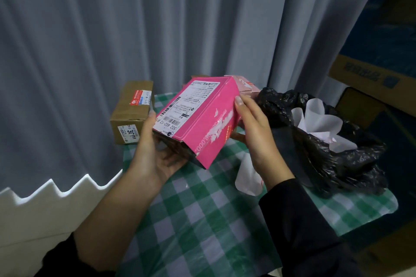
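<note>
Pink box (198, 117) is held tilted just left of the black bag (326, 141), left hand (155, 155) cupped under it, right hand (254, 132) clamped on its edge. Looks light, thin cardboard, easily crushed, so best gripped at corners.

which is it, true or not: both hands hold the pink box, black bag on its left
Not quite: the head view shows the black bag to the right of the pink box. Left hand and right hand do hold it.
</note>
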